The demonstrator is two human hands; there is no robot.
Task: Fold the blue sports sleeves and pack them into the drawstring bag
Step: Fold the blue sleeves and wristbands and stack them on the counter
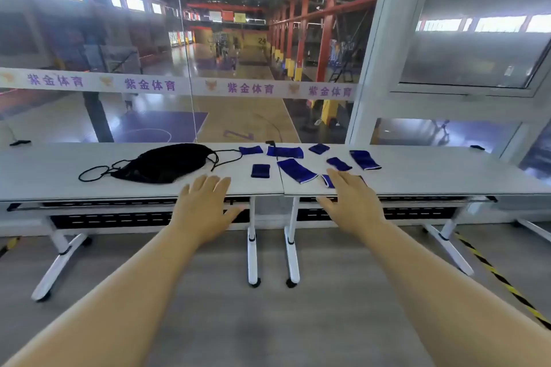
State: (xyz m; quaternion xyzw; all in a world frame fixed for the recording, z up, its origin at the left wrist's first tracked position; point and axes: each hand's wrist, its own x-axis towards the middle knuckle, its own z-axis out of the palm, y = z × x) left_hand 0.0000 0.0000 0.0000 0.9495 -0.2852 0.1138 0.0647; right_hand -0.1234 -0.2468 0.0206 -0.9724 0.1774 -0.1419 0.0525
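Note:
A black drawstring bag [167,162] lies flat on the left white table [59,179], its cords trailing left and right. Several blue sports sleeves lie scattered to its right: a long one [296,170], a small folded one [260,171], a wide one [284,152] and one at the far right [365,160]. My left hand [204,205] hovers open over the table's front edge, just right of the bag. My right hand [353,202] is open with its fingers over a small blue sleeve [328,180], which it partly hides.
Two white folding tables stand end to end, with a seam [283,188] between them, against a glass wall overlooking a basketball court. A small black object [20,142] sits at the far left and another [477,147] at the far right. Yellow-black tape [501,280] marks the floor.

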